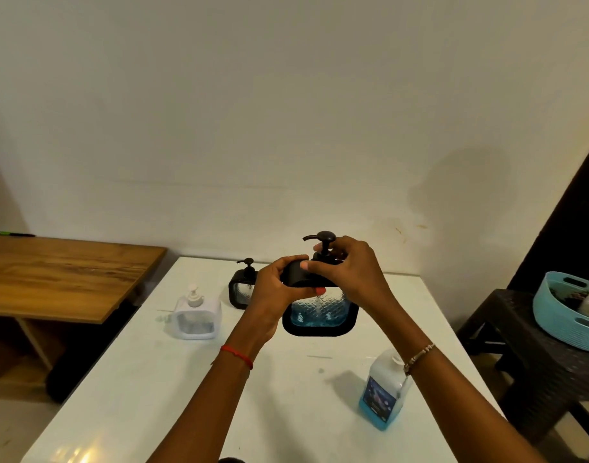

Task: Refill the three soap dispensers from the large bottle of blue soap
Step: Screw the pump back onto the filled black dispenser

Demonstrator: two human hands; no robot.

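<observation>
A black-framed soap dispenser [320, 317] with blue soap in its lower part is held above the white table [193, 389]. My left hand [276, 292] grips its top left shoulder. My right hand [350, 272] curls round the black pump head [325, 240] and collar. A second black dispenser [241, 290] stands upright behind my left hand, partly hidden. A white dispenser [196, 317] stands to the left. The large bottle of blue soap [383, 396] stands at the front right, under my right forearm, roughly a third full.
A wooden table [59, 279] stands to the left, lower shelves under it. At the right a dark stool [533, 349] carries a light blue basket [567, 312]. A plain wall runs behind the table.
</observation>
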